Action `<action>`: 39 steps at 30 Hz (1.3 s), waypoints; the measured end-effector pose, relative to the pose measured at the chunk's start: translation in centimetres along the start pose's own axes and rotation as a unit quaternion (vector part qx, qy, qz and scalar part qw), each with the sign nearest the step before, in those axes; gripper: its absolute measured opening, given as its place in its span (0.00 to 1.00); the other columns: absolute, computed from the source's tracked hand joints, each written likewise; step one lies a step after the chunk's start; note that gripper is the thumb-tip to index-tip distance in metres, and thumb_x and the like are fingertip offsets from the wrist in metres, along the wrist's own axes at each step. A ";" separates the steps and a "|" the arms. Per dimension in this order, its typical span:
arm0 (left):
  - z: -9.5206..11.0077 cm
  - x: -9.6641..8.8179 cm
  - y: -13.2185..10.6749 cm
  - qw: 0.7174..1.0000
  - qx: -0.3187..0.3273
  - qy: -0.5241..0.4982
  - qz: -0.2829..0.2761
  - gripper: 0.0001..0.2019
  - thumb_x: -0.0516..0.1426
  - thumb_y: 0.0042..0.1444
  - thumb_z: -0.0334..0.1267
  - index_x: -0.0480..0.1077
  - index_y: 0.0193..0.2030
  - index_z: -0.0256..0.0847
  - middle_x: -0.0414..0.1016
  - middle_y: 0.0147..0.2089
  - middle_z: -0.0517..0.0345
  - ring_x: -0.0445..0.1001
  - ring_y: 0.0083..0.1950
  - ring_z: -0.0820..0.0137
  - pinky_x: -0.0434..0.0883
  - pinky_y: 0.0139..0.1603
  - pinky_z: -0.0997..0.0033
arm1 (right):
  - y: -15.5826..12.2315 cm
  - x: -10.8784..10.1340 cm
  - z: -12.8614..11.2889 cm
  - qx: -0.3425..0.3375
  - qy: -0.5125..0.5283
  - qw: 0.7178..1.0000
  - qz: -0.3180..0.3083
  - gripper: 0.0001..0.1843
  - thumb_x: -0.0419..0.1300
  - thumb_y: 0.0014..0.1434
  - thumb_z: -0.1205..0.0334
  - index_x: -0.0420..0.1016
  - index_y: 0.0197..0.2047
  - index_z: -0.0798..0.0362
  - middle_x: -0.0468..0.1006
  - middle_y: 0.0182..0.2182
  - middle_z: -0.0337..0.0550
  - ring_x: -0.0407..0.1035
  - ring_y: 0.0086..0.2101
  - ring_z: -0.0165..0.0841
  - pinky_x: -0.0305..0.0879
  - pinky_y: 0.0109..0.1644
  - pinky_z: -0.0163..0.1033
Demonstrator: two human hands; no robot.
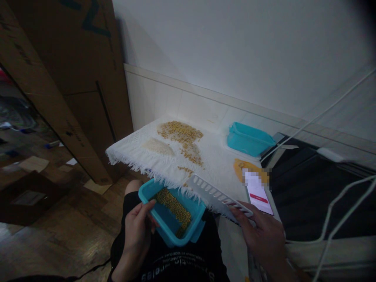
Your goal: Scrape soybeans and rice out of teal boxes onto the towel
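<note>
My left hand (138, 225) grips the near left rim of a teal plastic bin (166, 235), thumb over the edge. Yellow soybeans (176, 207) lie inside the bin, which sits at my lap below the table's fringed edge. In my right hand (260, 231) is a white slotted plastic strip (202, 192), its far end resting on or just over the white cloth (217, 166). Loose soybeans (178, 131) spread across that cloth, with a few trailing toward the strip. Beside them lies a pale heap of what looks like rice (158, 146).
A second teal bin (249, 140) stands at the back right of the table. Nearer are a flat orange object (239, 166) and a lit phone (259, 199). White cables (326, 219) cross the right side. A tall cardboard box (88, 86) stands at the left.
</note>
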State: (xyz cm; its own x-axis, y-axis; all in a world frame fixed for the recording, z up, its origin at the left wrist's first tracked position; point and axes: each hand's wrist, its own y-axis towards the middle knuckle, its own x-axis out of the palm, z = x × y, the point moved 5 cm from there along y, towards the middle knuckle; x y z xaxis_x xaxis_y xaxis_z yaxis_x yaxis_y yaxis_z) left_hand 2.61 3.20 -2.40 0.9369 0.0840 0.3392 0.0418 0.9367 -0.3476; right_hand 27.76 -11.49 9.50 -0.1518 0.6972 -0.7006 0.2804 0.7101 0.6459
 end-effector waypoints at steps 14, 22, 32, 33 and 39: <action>0.0 0.0 0.0 1.000 0.010 -0.009 -0.009 0.19 0.68 0.42 0.47 0.67 0.13 0.41 0.66 0.10 0.62 0.59 0.12 0.75 0.54 0.12 0.76 | 2.3 1.4 2.1 0.086 0.013 0.996 0.017 0.25 0.56 0.64 0.40 0.83 0.37 0.52 0.85 0.27 0.43 0.79 0.25 0.36 0.69 0.26 0.33; 0.0 0.0 0.2 1.000 0.017 -0.004 -0.004 0.19 0.67 0.41 0.48 0.67 0.13 0.41 0.65 0.09 0.62 0.59 0.11 0.75 0.54 0.12 0.76 | 2.3 1.7 1.8 0.083 0.047 0.995 -0.008 0.21 0.58 0.65 0.44 0.84 0.39 0.52 0.85 0.30 0.42 0.80 0.28 0.35 0.70 0.29 0.32; 0.0 -0.2 0.3 1.000 0.018 -0.001 0.000 0.19 0.67 0.42 0.48 0.67 0.13 0.41 0.66 0.10 0.62 0.59 0.11 0.75 0.55 0.12 0.75 | 3.0 1.7 0.6 0.042 0.055 0.998 -0.006 0.18 0.58 0.66 0.48 0.83 0.38 0.51 0.85 0.29 0.40 0.79 0.26 0.33 0.70 0.28 0.30; 0.0 -0.2 0.3 1.000 0.017 -0.002 0.001 0.19 0.67 0.42 0.48 0.67 0.13 0.41 0.66 0.10 0.62 0.60 0.12 0.75 0.55 0.12 0.75 | 3.0 1.6 0.5 0.041 0.055 0.998 -0.002 0.17 0.58 0.66 0.49 0.83 0.38 0.51 0.85 0.29 0.40 0.79 0.27 0.33 0.70 0.28 0.30; 0.2 -0.1 0.2 1.000 0.011 0.000 0.008 0.19 0.67 0.41 0.47 0.66 0.13 0.41 0.65 0.09 0.62 0.58 0.11 0.76 0.53 0.12 0.75 | 3.6 2.1 0.1 0.024 0.069 0.997 0.000 0.15 0.58 0.66 0.51 0.82 0.38 0.52 0.85 0.29 0.40 0.79 0.27 0.33 0.70 0.28 0.30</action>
State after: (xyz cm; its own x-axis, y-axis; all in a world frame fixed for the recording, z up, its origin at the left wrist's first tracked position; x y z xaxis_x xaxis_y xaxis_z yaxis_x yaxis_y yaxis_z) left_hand 2.48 3.43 -2.36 0.9374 0.0987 0.3339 0.0194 0.9427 -0.3330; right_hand 28.57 -7.49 10.27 -0.2798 0.7070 -0.6495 0.3244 0.7064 0.6291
